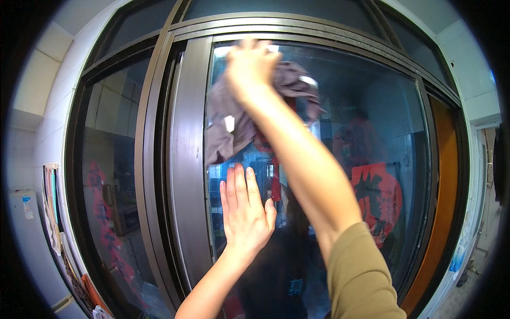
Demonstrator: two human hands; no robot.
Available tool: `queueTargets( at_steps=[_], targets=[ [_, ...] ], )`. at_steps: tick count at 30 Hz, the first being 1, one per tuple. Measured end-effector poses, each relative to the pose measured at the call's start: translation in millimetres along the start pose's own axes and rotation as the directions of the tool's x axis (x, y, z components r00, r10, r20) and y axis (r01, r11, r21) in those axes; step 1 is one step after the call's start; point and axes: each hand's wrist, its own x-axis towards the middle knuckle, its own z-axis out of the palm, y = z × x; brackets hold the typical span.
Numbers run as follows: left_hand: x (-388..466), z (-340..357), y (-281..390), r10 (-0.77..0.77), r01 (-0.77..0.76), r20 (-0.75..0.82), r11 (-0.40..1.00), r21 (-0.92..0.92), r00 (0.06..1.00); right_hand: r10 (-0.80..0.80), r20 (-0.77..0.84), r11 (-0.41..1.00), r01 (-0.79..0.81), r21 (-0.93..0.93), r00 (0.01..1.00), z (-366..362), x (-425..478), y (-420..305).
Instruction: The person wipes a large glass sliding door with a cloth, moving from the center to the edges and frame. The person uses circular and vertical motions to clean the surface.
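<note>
My right hand (255,65) is raised to the top left of a sliding glass pane (358,103) and presses a purplish-grey cloth (233,131) against it. The hand is blurred, and the cloth bunches out on both sides of it, hanging lower on the left. Below the cloth, my left hand (247,215) lies flat on the glass with its fingers spread a little, holding nothing. A wide metal door stile (191,159) runs just left of both hands. Reflections cover much of the pane.
A red paper cut-out (376,203) shows at the pane's right side. Metal tracks (279,26) cross above. Another dark glass panel (115,159) stands to the left. Beyond it are hanging items (51,199) and a white refrigerator (30,231). An orange-brown panel (448,191) is at right.
</note>
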Motion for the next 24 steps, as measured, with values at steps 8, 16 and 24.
queueTargets(
  at_steps=[8,16,24],
  targets=[
    [-6.6,-5.0,-9.7,0.043,-0.042,0.044,0.999,-0.016,0.998,0.050,-0.027,0.993,-0.053,-0.109,0.998,-7.9,0.5,68.8],
    [-10.7,0.2,-2.7,0.029,-0.026,0.064,0.999,-0.034,0.998,-0.121,-0.102,0.988,0.130,0.085,0.987,-3.2,-35.3,17.8],
    [-13.5,1.0,-3.1,0.048,-0.051,0.040,0.996,0.068,0.998,-0.035,-0.063,0.997,0.039,0.071,0.997,-68.0,-119.9,196.6]
  ],
)
